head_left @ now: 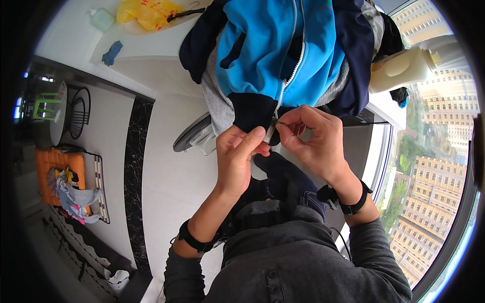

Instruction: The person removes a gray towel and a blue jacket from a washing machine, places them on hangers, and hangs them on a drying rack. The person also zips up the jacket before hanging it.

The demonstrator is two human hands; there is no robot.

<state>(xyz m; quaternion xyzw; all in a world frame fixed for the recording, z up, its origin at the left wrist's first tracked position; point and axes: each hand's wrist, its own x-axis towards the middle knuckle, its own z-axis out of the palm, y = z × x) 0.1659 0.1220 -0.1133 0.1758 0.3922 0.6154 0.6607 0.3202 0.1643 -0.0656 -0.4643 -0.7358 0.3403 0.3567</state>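
A blue jacket with dark sleeves and a white zipper lies spread in front of me, its black hem towards me. My left hand pinches the lower edge of the hem beside the zipper's bottom end. Between thumb and fingertips, my right hand holds the small zipper pull close to my left fingertips. A grey garment lies partly under the jacket.
A cream detergent bottle stands at the right by the window. Top left are a yellow plastic bag, a black hanger, a pale green bottle and a blue cloth. Below the counter, a round washer door stands open.
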